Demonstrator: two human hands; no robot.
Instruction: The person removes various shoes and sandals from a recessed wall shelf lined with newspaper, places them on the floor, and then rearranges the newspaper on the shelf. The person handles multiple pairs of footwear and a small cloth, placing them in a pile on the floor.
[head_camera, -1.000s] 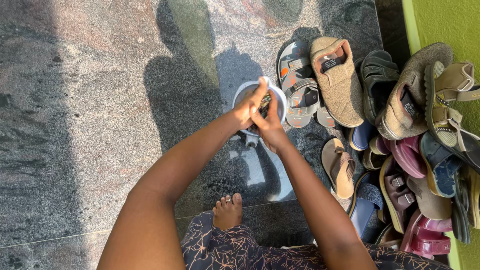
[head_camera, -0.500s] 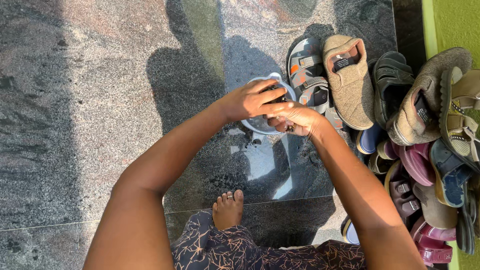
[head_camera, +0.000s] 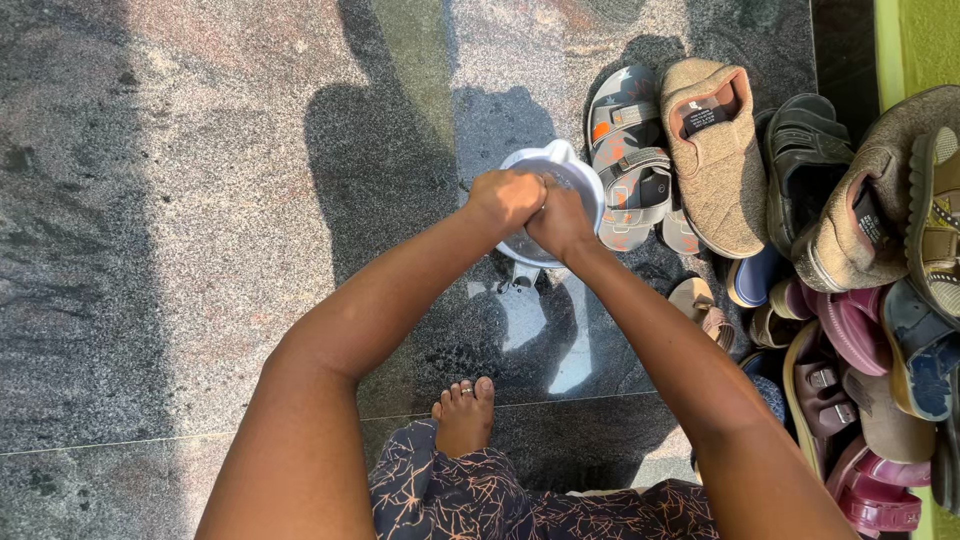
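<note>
I am pressing my left hand (head_camera: 508, 196) and my right hand (head_camera: 558, 222) together just above the middle of the frame, right over the pale grey jug (head_camera: 585, 178) standing on the dark stone floor (head_camera: 180, 250). My left fingers are curling shut into a fist, and my right fingers are folding closed against that fist, knuckles touching. Whether anything is being squeezed between my palms I cannot tell; the hands are covering it. They are also hiding most of the jug's mouth, so only its upper rim and spout are showing, and what is inside is not visible. Just right of the jug a grey sandal (head_camera: 628, 150) is lying, with a tan slipper (head_camera: 715, 150) beside it and more footwear piled toward the right edge, partly cut off. My bare foot (head_camera: 465, 415) is showing at the bottom centre above the patterned cloth (head_camera: 450, 500).
</note>
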